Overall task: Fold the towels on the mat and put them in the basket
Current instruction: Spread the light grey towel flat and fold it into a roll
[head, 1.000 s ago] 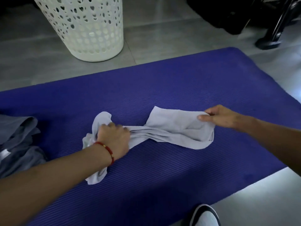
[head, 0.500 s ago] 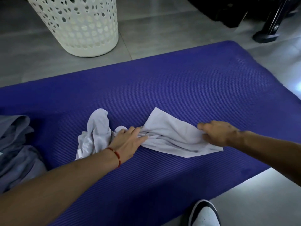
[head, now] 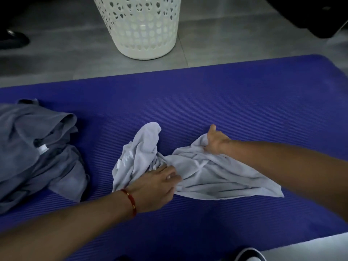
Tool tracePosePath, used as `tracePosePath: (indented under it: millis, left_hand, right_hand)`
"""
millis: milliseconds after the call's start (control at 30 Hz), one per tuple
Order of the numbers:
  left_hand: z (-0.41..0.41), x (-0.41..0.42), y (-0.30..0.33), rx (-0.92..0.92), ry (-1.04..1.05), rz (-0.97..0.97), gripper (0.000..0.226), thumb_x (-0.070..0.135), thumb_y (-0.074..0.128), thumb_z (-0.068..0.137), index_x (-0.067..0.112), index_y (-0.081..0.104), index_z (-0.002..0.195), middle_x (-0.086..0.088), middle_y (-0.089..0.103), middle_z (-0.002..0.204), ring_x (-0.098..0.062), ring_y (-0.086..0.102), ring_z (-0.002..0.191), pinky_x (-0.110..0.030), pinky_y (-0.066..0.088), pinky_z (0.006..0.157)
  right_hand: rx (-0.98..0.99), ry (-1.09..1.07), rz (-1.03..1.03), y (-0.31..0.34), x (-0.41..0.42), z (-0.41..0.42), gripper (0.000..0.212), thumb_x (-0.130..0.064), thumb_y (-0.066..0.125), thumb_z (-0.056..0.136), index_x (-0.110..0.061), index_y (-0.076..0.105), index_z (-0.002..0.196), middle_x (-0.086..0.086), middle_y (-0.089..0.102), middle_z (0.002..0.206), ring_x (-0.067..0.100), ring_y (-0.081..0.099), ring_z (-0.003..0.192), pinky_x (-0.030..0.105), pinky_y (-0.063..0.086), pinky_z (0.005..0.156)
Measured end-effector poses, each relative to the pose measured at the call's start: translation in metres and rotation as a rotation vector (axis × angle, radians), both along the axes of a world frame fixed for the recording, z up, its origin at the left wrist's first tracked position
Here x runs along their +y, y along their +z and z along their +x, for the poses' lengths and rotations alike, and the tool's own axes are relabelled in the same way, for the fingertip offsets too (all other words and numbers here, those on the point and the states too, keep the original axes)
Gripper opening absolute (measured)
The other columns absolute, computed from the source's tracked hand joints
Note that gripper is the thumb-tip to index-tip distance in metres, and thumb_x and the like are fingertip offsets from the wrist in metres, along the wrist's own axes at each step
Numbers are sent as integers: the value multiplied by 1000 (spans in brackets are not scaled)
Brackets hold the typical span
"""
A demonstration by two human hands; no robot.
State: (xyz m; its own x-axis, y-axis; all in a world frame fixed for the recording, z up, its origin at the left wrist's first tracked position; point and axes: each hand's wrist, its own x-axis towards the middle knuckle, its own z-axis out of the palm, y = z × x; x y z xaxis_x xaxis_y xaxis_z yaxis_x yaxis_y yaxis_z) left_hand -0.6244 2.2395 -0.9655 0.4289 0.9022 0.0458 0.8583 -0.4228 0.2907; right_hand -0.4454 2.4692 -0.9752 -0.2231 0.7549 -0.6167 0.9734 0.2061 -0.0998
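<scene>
A crumpled white towel (head: 216,176) lies in the middle of the purple mat (head: 207,98). My left hand (head: 156,187), with a red bracelet at the wrist, rests on the towel's bunched middle, fingers pinching the cloth. My right hand (head: 216,142) grips the towel's far right edge, thumb raised. A pile of grey towels (head: 37,151) sits on the mat's left side. The white perforated basket (head: 143,27) stands on the floor beyond the mat.
Grey tiled floor (head: 226,40) surrounds the mat. A dark shoe (head: 13,38) is at the far left, dark furniture (head: 323,17) at the top right. A white shoe toe (head: 248,255) shows at the bottom edge.
The view has swung left, bringing the grey pile further in. My right hand moved from the towel's near edge to its far edge. My left hand shifted slightly right along the bunched middle.
</scene>
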Motion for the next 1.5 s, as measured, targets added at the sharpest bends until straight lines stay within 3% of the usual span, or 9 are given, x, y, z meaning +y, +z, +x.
tracePosePath:
  millis: [133, 333, 433, 567, 833, 967, 1167, 1300, 1500]
  left_hand:
    - [-12, 25, 3, -64, 185, 30, 29, 27, 47, 98, 17, 64, 120, 0, 60, 118, -19, 57, 107, -40, 51, 95]
    - [-47, 88, 11, 447, 507, -507, 56, 52, 49, 95, 48, 34, 149, -7, 2, 167, -41, 2, 152, -69, 16, 114]
    - [-74, 99, 9, 177, 617, -774, 47, 47, 65, 87, 45, 56, 133, -8, 42, 152, -32, 46, 133, -40, 43, 106]
    - [-80, 122, 35, -132, 767, -318, 18, 15, 69, 86, 28, 74, 99, -7, 68, 119, -32, 64, 111, -32, 49, 87]
    - [-91, 154, 133, -658, 787, 293, 51, 0, 70, 79, 31, 44, 109, 5, 57, 112, -17, 57, 92, -34, 50, 75]
    - [-90, 115, 97, -477, 600, 52, 66, 1, 69, 79, 41, 37, 121, 9, 63, 104, -20, 62, 78, -35, 50, 67]
    - [-81, 44, 27, 472, -111, -710, 50, 11, 53, 85, 47, 53, 120, 20, 47, 117, -13, 48, 119, -39, 33, 106]
    - [-61, 66, 27, 336, 6, -512, 31, 22, 48, 85, 36, 61, 110, 18, 52, 103, -6, 50, 99, -30, 35, 87]
    - [15, 179, 32, 103, 102, -308, 39, 18, 56, 88, 26, 61, 127, 6, 58, 126, -17, 49, 121, -38, 43, 102]
  right_hand:
    - [214, 17, 39, 16, 4, -5, 19, -25, 63, 92, -13, 65, 106, 7, 71, 104, 25, 68, 88, 29, 46, 58]
    - [850, -173, 174, 86, 29, 16, 22, -14, 77, 75, -27, 68, 90, -8, 74, 92, 14, 70, 87, 33, 58, 80]
    - [943, -219, 220, 109, 51, 30, 18, -21, 80, 76, -29, 69, 89, -10, 75, 100, 14, 72, 98, 41, 58, 93]
    - [1042, -298, 360, 138, 73, 36, 15, -27, 77, 84, -32, 64, 87, -10, 73, 96, 13, 72, 92, 39, 59, 87]
    - [1625, -634, 386, 229, 124, 60, 18, -7, 63, 89, 1, 61, 105, 22, 69, 105, 37, 72, 106, 47, 61, 92]
    - [1226, -472, 239, 186, 101, 98, 24, 6, 66, 86, -13, 56, 75, 17, 65, 89, 32, 71, 89, 43, 62, 81]
    - [45, 164, 73, 67, 67, 207, 21, -23, 64, 73, -43, 58, 78, -8, 52, 93, 26, 60, 94, 34, 49, 81]
    - [-114, 0, -24, 29, 55, 257, 41, -45, 63, 76, -46, 54, 116, 4, 41, 147, 31, 33, 146, 45, 38, 113]
    - [77, -643, 75, -13, 20, 217, 72, -60, 48, 94, -3, 47, 137, 20, 55, 135, 40, 53, 124, 49, 48, 98]
